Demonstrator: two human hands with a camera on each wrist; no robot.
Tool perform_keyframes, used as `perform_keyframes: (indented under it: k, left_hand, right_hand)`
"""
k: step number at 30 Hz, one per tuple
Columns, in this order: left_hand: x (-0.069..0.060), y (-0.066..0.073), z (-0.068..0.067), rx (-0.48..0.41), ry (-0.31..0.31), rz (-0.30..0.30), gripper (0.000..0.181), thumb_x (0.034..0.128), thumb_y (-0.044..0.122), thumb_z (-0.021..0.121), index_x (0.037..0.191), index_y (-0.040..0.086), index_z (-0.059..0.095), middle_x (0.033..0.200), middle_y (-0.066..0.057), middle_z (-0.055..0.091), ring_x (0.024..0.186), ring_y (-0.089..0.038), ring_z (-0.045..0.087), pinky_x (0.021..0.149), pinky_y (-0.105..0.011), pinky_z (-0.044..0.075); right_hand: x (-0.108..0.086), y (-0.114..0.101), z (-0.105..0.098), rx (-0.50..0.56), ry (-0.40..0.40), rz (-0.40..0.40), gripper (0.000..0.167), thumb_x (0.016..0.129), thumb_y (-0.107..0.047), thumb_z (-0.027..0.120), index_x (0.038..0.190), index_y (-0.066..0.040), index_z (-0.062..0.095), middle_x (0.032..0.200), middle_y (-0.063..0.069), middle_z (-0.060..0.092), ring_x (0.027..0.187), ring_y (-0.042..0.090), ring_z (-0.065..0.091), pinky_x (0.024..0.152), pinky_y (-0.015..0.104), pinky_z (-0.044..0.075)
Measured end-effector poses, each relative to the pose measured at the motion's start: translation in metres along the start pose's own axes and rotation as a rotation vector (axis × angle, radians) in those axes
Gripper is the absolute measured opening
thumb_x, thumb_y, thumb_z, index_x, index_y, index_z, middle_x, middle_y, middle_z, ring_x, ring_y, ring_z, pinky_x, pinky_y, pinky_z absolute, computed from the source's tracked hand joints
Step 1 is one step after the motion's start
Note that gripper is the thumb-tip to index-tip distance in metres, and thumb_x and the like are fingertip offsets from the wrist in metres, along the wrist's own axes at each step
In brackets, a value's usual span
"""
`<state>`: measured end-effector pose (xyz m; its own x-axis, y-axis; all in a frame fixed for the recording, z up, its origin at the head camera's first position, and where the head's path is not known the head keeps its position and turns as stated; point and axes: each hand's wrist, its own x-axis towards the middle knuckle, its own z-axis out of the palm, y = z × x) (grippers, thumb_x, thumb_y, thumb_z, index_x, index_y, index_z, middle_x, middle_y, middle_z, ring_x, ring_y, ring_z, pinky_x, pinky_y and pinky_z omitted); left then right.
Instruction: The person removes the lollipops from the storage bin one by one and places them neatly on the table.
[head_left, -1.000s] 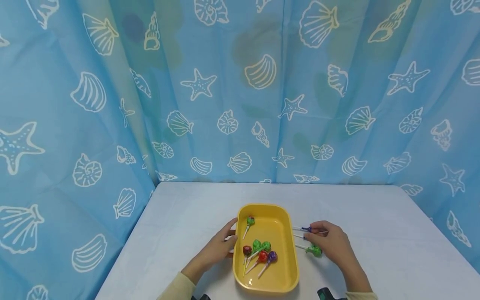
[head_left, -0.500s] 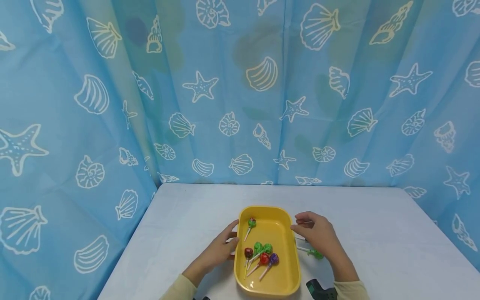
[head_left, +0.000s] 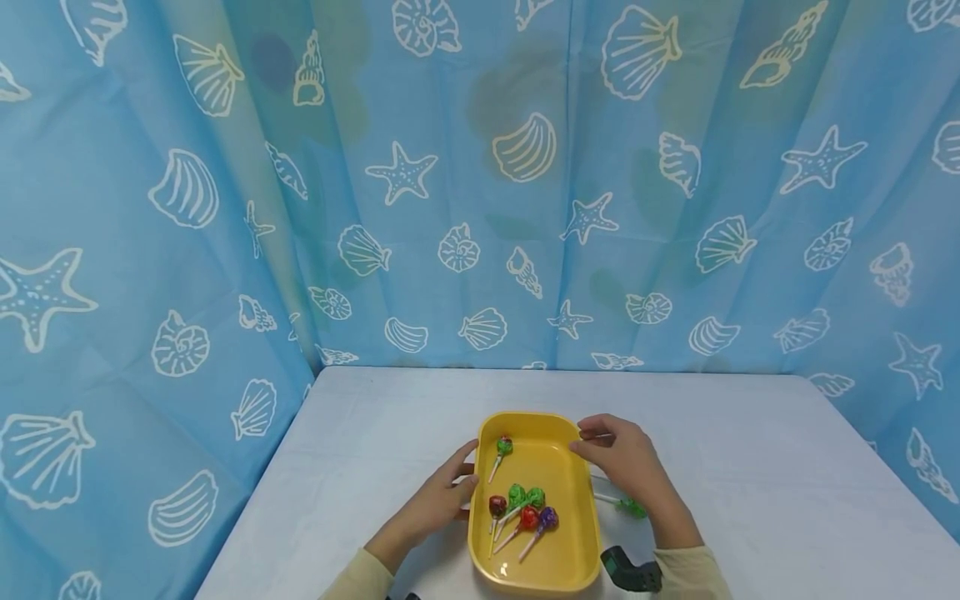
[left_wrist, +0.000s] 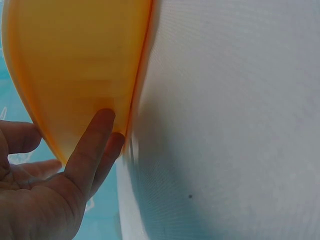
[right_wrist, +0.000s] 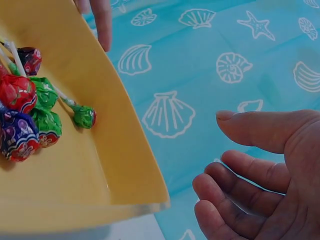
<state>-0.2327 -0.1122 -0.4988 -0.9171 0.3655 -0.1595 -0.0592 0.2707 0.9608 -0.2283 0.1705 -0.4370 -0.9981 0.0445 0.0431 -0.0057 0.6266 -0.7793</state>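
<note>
A yellow tray [head_left: 566, 554] holds several wrapped lollipops: a purple one [head_left: 549, 518], a red one [head_left: 528, 517], a dark red one, two green ones, and one green-and-red lollipop [head_left: 504, 446] lying apart farther back. My left hand [head_left: 442, 493] is at the tray's left side; in the left wrist view, straight fingers [left_wrist: 92, 150] press against its outer wall. Beside the right rim, near the far corner, is my right hand [head_left: 626, 458]. Its fingers [right_wrist: 240, 192] bend loosely with nothing between them and the thumb in the right wrist view. A green lollipop [head_left: 632, 507] lies under the right forearm, partly hidden.
White cloth [head_left: 390, 417] covers the table. Behind it and on both sides hangs a blue curtain [head_left: 450, 192] with a shell and starfish print. A dark device [head_left: 628, 572] is on the right wrist. The right hand and forearm hide part of the tabletop beside the tray.
My right hand has moved left and away from me, from the lollipops on the table to the tray's right rim. The left hand stays at the tray, whose contents look the same.
</note>
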Motion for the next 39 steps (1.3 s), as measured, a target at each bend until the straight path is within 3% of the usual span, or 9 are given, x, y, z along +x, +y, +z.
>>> perform_keyframes:
  k: [14, 39]
  left_hand:
    - [0.001, 0.002, 0.0, -0.005, -0.009, 0.003, 0.06, 0.1066, 0.014, 0.049, 0.162, 0.016, 0.027, 0.148, -0.028, 0.044, 0.121, -0.041, 0.06, 0.08, -0.043, 0.064]
    - [0.0, 0.001, -0.002, -0.028, -0.026, 0.022, 0.06, 0.107, 0.013, 0.048, 0.162, 0.013, 0.024, 0.147, -0.029, 0.044, 0.119, -0.041, 0.06, 0.079, -0.045, 0.064]
  right_hand:
    - [0.008, -0.009, 0.009, 0.039, -0.021, -0.04, 0.038, 0.09, -0.019, 0.079, 0.12, 0.001, 0.068, 0.108, 0.01, 0.07, 0.102, 0.029, 0.067, 0.089, 0.043, 0.061]
    - [0.018, -0.021, 0.027, 0.088, -0.072, -0.118, 0.032, 0.089, -0.017, 0.078, 0.114, 0.001, 0.069, 0.107, 0.011, 0.071, 0.102, 0.031, 0.068, 0.087, 0.045, 0.061]
